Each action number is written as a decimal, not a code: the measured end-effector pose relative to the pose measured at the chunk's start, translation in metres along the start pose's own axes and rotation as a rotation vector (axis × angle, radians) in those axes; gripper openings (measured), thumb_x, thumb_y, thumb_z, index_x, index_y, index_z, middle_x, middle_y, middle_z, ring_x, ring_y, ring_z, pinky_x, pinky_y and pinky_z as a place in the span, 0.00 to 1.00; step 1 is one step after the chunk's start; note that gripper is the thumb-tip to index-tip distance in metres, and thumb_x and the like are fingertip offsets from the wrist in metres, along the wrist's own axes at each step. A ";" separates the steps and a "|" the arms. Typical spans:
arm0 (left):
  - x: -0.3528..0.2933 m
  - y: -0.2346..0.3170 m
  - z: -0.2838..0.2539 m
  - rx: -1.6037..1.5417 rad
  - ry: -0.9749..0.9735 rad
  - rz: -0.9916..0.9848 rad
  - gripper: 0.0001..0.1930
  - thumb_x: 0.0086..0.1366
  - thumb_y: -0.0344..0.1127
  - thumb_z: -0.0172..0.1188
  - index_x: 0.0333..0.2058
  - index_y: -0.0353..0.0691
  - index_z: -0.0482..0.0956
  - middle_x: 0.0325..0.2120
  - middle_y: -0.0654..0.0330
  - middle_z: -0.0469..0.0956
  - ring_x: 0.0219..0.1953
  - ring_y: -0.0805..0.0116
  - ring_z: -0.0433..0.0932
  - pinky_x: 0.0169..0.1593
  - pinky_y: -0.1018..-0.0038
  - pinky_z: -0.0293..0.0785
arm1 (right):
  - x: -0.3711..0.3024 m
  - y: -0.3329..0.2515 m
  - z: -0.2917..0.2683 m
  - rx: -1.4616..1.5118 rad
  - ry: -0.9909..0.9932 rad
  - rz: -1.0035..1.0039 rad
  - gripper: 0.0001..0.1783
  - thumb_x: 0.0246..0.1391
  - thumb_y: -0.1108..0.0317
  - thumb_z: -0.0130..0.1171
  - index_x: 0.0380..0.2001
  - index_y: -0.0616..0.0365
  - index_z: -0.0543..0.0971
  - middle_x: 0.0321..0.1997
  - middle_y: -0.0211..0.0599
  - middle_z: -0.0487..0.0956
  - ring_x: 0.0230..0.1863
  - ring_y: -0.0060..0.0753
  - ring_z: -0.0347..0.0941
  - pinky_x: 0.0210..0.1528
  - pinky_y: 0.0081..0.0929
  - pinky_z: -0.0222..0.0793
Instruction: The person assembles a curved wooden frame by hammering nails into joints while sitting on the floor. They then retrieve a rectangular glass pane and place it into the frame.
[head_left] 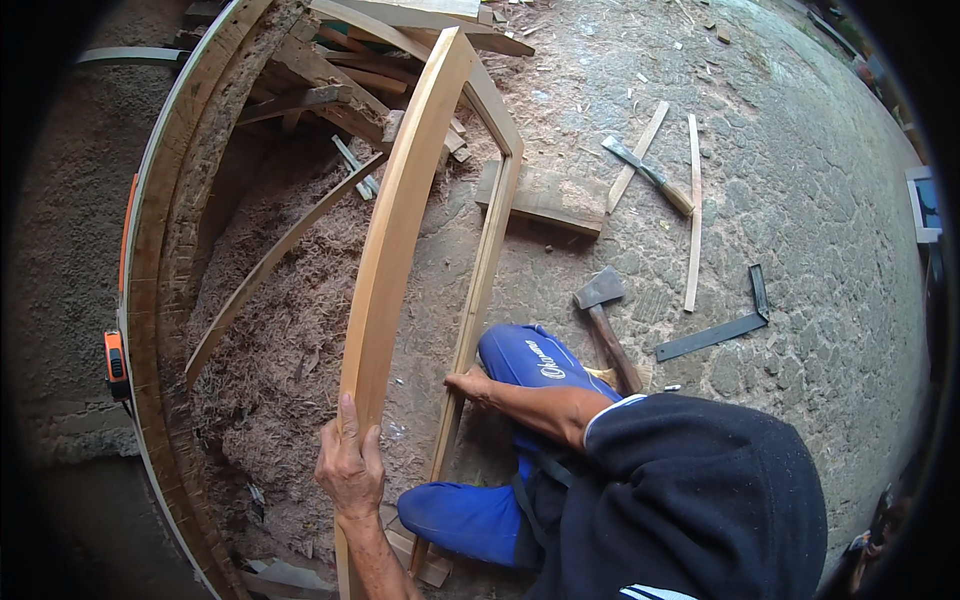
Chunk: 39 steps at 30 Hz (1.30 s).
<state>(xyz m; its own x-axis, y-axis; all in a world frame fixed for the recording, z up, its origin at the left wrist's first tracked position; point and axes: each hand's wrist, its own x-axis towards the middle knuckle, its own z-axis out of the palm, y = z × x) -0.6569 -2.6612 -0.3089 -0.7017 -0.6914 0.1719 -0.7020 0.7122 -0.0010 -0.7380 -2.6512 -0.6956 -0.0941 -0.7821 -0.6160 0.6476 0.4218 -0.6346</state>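
A long, narrow wooden frame (pixel 400 210) stands tilted in front of me, its wide smooth rail on the left and a thinner rail on the right. My left hand (pixel 350 465) grips the wide rail low down, thumb lying along its face and fingers at its outer side. On the thinner rail (pixel 478 270), my right hand (pixel 470 384) is closed near my bent knee; part of its fingers is hidden behind the wood. The lower end of the frame runs down past my blue-trousered legs, and its far end rises near a pile of timber.
A wooden block (pixel 550 200) lies beyond the frame. Right of it are a chisel (pixel 650 178), thin strips (pixel 693 215), a hatchet (pixel 605 320) and a try square (pixel 720 330). Shavings (pixel 270 330) cover the ground left, beside a thick bench edge (pixel 165 270) with a tape measure (pixel 116 362).
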 end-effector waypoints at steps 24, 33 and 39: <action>0.009 0.005 -0.011 -0.302 -0.286 -0.413 0.24 0.57 0.35 0.70 0.49 0.36 0.70 0.36 0.44 0.82 0.38 0.42 0.83 0.42 0.56 0.77 | -0.075 -0.085 -0.058 -0.287 -0.295 0.041 0.39 0.62 0.53 0.63 0.67 0.68 0.66 0.67 0.51 0.71 0.67 0.37 0.68 0.62 0.29 0.70; 0.052 0.005 -0.001 -0.647 -0.374 -0.285 0.18 0.58 0.35 0.67 0.44 0.34 0.74 0.31 0.53 0.81 0.33 0.61 0.82 0.39 0.65 0.77 | -0.172 -0.085 -0.273 -1.140 0.914 -0.062 0.34 0.55 0.50 0.65 0.56 0.61 0.68 0.50 0.59 0.78 0.54 0.62 0.75 0.57 0.51 0.70; 0.087 0.010 0.008 -0.820 -0.437 -0.200 0.21 0.57 0.33 0.66 0.48 0.35 0.75 0.33 0.60 0.79 0.35 0.72 0.78 0.40 0.70 0.76 | -0.159 -0.063 -0.285 -1.127 0.527 -0.019 0.34 0.52 0.50 0.65 0.51 0.65 0.67 0.51 0.66 0.78 0.54 0.67 0.76 0.55 0.56 0.71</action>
<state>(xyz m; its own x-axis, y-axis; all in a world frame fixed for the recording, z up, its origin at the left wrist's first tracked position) -0.7260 -2.7157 -0.3013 -0.6778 -0.6755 -0.2904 -0.6264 0.3236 0.7091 -0.9793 -2.4227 -0.6901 -0.5568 -0.6233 -0.5491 -0.3422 0.7745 -0.5321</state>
